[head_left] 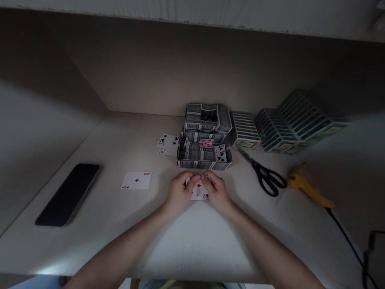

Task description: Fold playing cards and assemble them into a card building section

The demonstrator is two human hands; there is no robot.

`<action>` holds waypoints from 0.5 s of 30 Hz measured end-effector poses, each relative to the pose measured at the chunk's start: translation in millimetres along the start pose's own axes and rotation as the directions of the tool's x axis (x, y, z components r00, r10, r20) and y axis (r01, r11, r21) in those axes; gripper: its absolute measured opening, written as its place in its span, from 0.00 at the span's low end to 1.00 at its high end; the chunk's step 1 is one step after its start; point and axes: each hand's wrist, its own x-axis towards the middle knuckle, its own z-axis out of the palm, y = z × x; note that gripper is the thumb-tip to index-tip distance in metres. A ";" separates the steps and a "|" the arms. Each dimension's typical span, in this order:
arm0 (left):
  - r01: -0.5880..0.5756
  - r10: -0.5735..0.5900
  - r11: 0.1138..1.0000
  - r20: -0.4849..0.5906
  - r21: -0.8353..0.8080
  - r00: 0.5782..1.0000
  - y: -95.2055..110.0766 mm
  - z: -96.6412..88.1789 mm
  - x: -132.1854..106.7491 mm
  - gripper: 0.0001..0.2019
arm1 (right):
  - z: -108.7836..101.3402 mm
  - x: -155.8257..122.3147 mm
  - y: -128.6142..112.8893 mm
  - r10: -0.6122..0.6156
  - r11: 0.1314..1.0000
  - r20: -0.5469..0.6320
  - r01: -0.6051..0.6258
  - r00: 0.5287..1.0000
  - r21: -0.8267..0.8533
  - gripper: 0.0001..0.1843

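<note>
You hold a two of diamonds [199,192] between your hands, left hand [179,188] clamped at nine o'clock, right hand [217,190] at three. A red "2" marks its five-o'clock corner, red diamonds on white. Beyond, an ace of diamonds [136,180], lettered "A", lies at nine; a card-built tray [200,164], twelve.

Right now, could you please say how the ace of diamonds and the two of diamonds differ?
The ace of diamonds lies flat on the table, untouched; the two of diamonds is held in the left hand and right hand. The ace's face is uncovered, whereas the two's is partly hidden. Both have red markings.
</note>
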 end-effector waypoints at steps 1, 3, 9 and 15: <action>-0.004 0.004 1.000 -0.003 0.018 1.000 0.2 0.0 -0.4 0.12 | 0.1 0.5 0.4 0.001 1.000 0.002 -0.001 1.000 0.010 0.14; -0.012 0.013 0.999 -0.009 0.053 1.000 0.4 -0.3 -0.5 0.13 | 0.8 0.8 0.8 -0.003 1.000 -0.003 0.003 1.000 0.017 0.16; 0.022 -0.020 0.998 -0.037 0.060 0.999 -1.3 -1.1 1.0 0.14 | 3.6 -5.4 -1.9 -0.071 0.991 -0.061 0.064 0.996 -0.115 0.16; 0.025 -0.024 0.999 -0.054 0.020 0.998 -2.3 -0.6 1.0 0.14 | 4.9 -10.9 -2.8 -0.148 0.950 -0.078 0.120 0.986 -0.290 0.15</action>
